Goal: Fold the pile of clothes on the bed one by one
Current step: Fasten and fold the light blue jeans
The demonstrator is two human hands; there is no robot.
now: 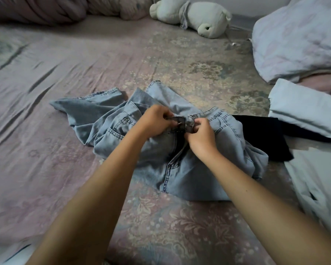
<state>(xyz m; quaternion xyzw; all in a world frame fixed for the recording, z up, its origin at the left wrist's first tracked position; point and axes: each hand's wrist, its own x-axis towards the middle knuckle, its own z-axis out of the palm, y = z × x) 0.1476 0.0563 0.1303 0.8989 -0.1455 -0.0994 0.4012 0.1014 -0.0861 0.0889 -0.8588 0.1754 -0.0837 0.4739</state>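
Jeans (180, 169) lie unfolded while my left hand (153, 121) and right hand (201, 134) pinch their waistband fastening; dark garment (260, 134) waits.

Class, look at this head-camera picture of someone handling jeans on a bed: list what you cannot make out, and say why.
- Jeans waist fastening: covered by the left hand and right hand.
- Jeans legs: bunched, their ends hidden.
- Black garment: partly under the jeans and light bedding; type unclear.
- Plush toy: top cut off by the edge.
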